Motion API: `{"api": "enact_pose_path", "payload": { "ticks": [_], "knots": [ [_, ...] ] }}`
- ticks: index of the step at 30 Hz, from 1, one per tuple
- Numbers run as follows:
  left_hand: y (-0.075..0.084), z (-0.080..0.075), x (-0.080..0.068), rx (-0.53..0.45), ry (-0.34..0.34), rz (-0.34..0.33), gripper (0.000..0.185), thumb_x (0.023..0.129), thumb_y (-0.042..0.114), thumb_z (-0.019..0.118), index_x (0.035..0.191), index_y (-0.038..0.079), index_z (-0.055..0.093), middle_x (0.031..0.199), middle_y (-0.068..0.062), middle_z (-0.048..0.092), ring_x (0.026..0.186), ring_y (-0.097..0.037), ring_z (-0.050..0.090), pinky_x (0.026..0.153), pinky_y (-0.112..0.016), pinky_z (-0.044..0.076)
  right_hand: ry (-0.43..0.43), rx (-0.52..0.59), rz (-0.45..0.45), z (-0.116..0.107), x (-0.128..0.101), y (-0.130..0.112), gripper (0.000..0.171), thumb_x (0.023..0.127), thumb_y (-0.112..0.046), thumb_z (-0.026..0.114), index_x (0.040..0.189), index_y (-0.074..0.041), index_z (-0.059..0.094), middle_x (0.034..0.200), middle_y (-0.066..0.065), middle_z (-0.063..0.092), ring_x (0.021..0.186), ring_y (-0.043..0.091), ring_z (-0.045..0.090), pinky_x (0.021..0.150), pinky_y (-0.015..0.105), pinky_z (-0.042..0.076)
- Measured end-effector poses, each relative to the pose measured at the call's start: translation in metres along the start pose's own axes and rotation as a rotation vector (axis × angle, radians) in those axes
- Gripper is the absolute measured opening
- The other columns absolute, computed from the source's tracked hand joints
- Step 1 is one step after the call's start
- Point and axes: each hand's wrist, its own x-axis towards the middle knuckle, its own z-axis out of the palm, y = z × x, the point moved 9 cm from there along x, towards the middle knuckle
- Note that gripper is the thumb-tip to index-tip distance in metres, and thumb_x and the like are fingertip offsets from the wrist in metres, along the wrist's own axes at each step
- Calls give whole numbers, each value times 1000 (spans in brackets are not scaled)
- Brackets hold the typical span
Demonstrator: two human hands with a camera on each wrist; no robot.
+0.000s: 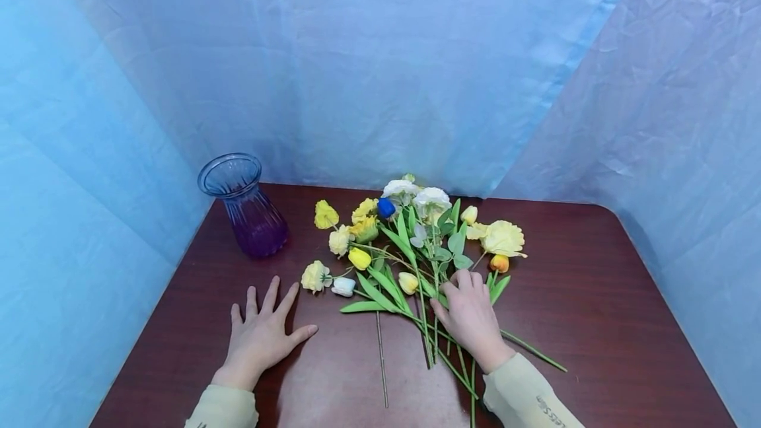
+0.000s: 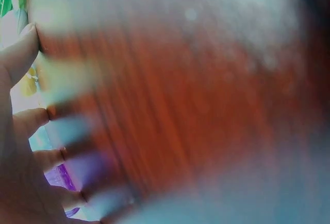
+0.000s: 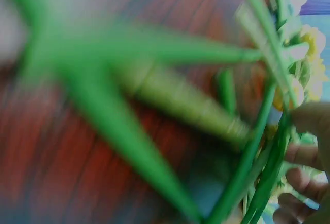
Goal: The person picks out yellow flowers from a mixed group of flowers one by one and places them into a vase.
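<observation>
- Head view looked forward and down from above the near edge of the table (image 1: pixel 594 296), taking in the whole top, both hands and the blue backdrop (image 1: pixel 380 51).
- Left wrist view sat very close behind the left hand (image 2: pixel 15 147), facing along the fingers (image 2: pixel 23 46) over the tabletop; badly blurred.
- Right wrist view sat right among the flower stems (image 3: pixel 268 147), almost touching them; blurred.
- Shared with head view: flowers, vase (image 1: pixel 244 207), wood surface.
</observation>
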Motion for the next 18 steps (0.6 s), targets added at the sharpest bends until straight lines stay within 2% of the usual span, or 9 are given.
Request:
{"api": "enact_pose_path", "payload": {
  "ticks": [3, 5, 7, 10, 12, 14, 16, 18],
  "knots": [
    [4, -1, -3, 11, 16, 5, 94, 88, 73, 61, 160, 20, 35, 168, -21, 18, 148, -62, 8, 109, -82, 8, -45, 116, 171, 3, 1, 9, 16, 82, -15, 83, 89, -4, 74, 89, 8, 50, 81, 29, 44, 69, 42, 40],
    [10, -5, -5, 26, 60, 27, 86, 90, 65, 65, 157, 17, 42, 167, -21, 23, 148, -61, 12, 110, -81, 12, -104, 235, 305, 7, 1, 16, 13, 86, -13, 77, 94, -3, 75, 82, 6, 53, 75, 25, 47, 67, 39, 42],
    [18, -14, -9, 38, 141, 63, 74, 92, 54, 70, 151, 13, 51, 163, -21, 31, 147, -60, 20, 110, -79, 20, -167, 370, 432, 11, 0, 21, 13, 90, -13, 72, 99, -4, 73, 74, 3, 54, 66, 20, 48, 63, 35, 42],
    [36, -36, -16, 39, 318, 142, 56, 91, 38, 76, 135, 6, 65, 150, -21, 49, 138, -55, 40, 104, -72, 37, -231, 570, 568, 16, -3, 26, 12, 97, -16, 67, 101, -5, 68, 61, 1, 54, 52, 15, 48, 57, 30, 41],
    [50, -49, -22, 23, 423, 196, 45, 90, 30, 79, 125, 5, 70, 137, -20, 59, 127, -51, 53, 96, -65, 47, -258, 664, 612, 17, -4, 26, 12, 100, -18, 65, 102, -6, 66, 58, 2, 54, 51, 15, 49, 55, 28, 40],
    [66, -59, -26, 6, 490, 247, 38, 89, 26, 79, 119, 4, 72, 124, -17, 65, 113, -44, 61, 87, -59, 53, -273, 718, 626, 15, -4, 26, 15, 102, -20, 64, 104, -5, 64, 59, 2, 56, 51, 15, 51, 54, 28, 40],
    [82, -63, -29, -10, 513, 296, 35, 90, 25, 78, 117, 5, 73, 114, -14, 69, 102, -38, 65, 81, -54, 55, -281, 732, 617, 11, -3, 27, 17, 103, -21, 62, 106, -5, 64, 61, 3, 55, 51, 15, 49, 53, 28, 40],
    [100, -61, -31, -16, 506, 347, 33, 91, 26, 77, 118, 7, 73, 108, -11, 72, 98, -34, 67, 80, -50, 57, -277, 727, 602, 6, -3, 28, 19, 104, -22, 61, 109, -4, 64, 64, 3, 58, 54, 15, 49, 55, 28, 41]
  ]
}}
